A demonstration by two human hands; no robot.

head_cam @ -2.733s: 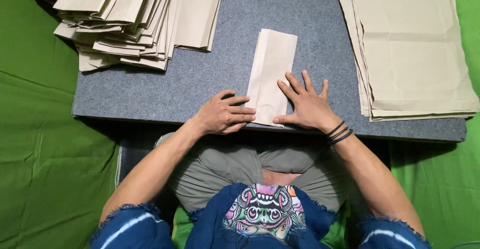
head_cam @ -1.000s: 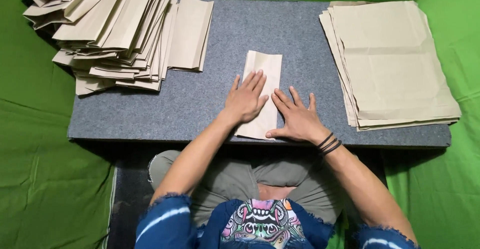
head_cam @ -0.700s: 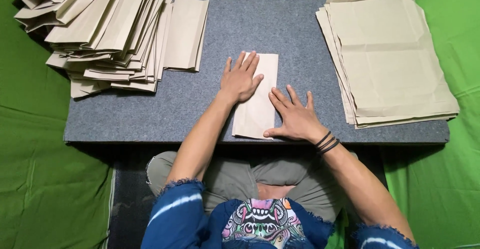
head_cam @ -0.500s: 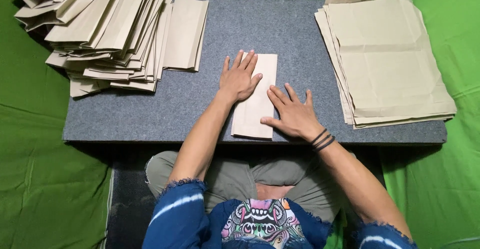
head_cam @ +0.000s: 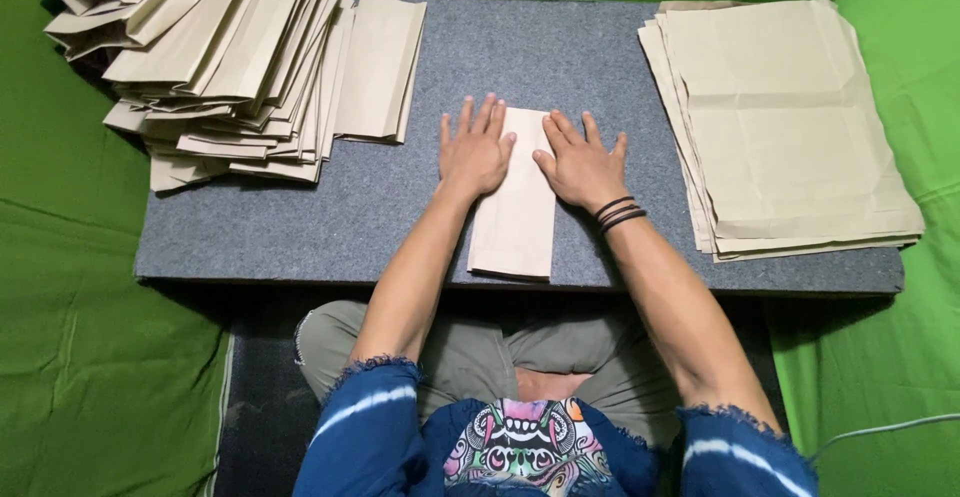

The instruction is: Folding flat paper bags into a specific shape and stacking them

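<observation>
— Where's the camera sitting?

— On the person's head, tipped steeply down, nearly overhead above the grey table [head_cam: 300,227].

— How close in?

— Near: the knees and sleeves fill the bottom edge, and the far edge of the table meets the top of the frame. Both arms reach up from below to the left hand [head_cam: 475,152] and right hand [head_cam: 580,165].

— Any second view?

— No, just this one, so nothing overlaps.
</observation>
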